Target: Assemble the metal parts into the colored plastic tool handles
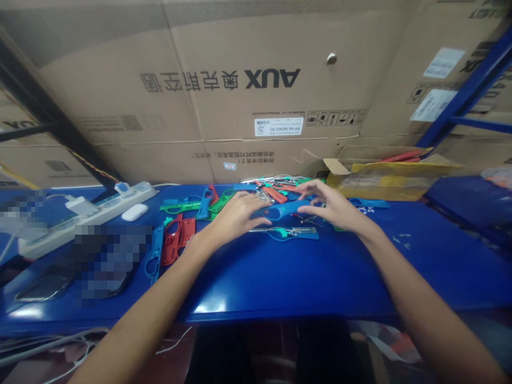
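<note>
A blue plastic lighter shell (287, 209) with a finger hole is held level just above the table between both hands. My left hand (243, 212) is closed on its left end, by the hole. At its right end, my right hand (326, 204) pinches it between thumb and fingers. Below it on the table lies another blue shell half (310, 234), with a green piece and silvery metal parts in it. Behind the hands spreads a pile of red, green and metal parts (276, 191), partly hidden by them.
Several blue, red (172, 242) and green shells lie left of my left arm. Farther left are a white power strip (100, 213), a white earphone case (135, 212) and two blurred dark phones. A yellow-taped carton (384, 184) holds red parts at the back right; a large cardboard box (224, 112) stands behind.
</note>
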`<action>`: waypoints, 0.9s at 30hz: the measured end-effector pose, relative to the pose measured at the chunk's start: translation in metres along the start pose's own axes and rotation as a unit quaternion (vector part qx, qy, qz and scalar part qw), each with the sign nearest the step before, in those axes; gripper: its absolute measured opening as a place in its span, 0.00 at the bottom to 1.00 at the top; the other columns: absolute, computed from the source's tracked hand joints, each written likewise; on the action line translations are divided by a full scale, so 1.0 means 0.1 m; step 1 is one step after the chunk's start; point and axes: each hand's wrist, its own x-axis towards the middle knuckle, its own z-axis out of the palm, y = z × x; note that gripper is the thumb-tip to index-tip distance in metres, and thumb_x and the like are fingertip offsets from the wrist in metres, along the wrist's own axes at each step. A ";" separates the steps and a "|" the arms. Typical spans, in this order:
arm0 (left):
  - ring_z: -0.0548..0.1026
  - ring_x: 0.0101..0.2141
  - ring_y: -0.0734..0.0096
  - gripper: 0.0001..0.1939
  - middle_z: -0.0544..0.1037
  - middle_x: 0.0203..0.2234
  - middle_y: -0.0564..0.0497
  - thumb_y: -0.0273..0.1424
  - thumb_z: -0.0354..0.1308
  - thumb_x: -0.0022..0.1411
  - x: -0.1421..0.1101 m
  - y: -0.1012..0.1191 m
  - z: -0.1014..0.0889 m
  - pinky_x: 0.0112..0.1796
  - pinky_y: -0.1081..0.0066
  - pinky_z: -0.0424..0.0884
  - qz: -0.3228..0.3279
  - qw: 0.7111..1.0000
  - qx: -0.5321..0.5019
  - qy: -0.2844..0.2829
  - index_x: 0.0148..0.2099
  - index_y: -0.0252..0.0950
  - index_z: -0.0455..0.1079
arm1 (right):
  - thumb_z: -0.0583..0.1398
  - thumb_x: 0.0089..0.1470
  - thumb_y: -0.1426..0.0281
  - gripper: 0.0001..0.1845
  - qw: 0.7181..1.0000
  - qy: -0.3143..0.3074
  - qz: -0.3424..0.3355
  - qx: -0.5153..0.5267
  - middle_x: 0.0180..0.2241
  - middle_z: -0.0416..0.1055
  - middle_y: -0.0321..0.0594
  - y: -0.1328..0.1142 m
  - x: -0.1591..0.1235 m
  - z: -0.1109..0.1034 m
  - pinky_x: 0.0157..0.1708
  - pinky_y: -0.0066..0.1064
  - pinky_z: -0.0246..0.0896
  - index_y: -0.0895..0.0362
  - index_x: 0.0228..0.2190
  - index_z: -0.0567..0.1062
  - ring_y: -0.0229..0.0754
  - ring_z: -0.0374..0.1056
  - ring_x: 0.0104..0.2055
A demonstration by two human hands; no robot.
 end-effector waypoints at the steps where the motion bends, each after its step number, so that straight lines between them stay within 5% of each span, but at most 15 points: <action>1: 0.76 0.49 0.59 0.17 0.82 0.46 0.48 0.41 0.61 0.68 0.00 0.01 0.00 0.55 0.58 0.62 0.005 1.000 -0.009 -0.005 0.55 0.40 0.73 | 0.68 0.53 0.57 0.22 0.999 -0.034 -0.013 -0.026 0.53 0.74 0.44 -0.02 -0.02 -0.04 0.50 0.46 0.70 0.51 0.47 0.74 0.51 0.72 0.52; 4: 0.76 0.46 0.61 0.17 0.81 0.45 0.47 0.41 0.62 0.67 0.01 0.05 0.01 0.54 0.59 0.62 0.009 0.999 -0.025 -0.023 0.54 0.38 0.74 | 0.67 0.54 0.57 0.19 0.990 -0.103 -0.043 -0.083 0.49 0.78 0.41 -0.08 -0.04 -0.09 0.55 0.47 0.65 0.51 0.46 0.79 0.51 0.72 0.53; 9: 0.74 0.45 0.60 0.20 0.81 0.43 0.47 0.45 0.65 0.63 0.01 0.06 0.08 0.50 0.63 0.63 0.000 0.997 -0.044 -0.059 0.51 0.38 0.75 | 0.65 0.56 0.58 0.17 0.979 -0.163 -0.022 -0.123 0.48 0.79 0.40 -0.12 -0.06 -0.09 0.49 0.41 0.68 0.50 0.46 0.81 0.49 0.74 0.49; 27: 0.73 0.48 0.61 0.14 0.79 0.46 0.46 0.40 0.56 0.71 -0.03 -0.07 0.15 0.52 0.63 0.63 0.013 0.989 -0.079 -0.124 0.51 0.39 0.77 | 0.63 0.58 0.59 0.16 0.960 -0.227 -0.036 -0.160 0.46 0.78 0.42 0.00 -0.07 -0.07 0.51 0.43 0.66 0.53 0.45 0.81 0.49 0.73 0.49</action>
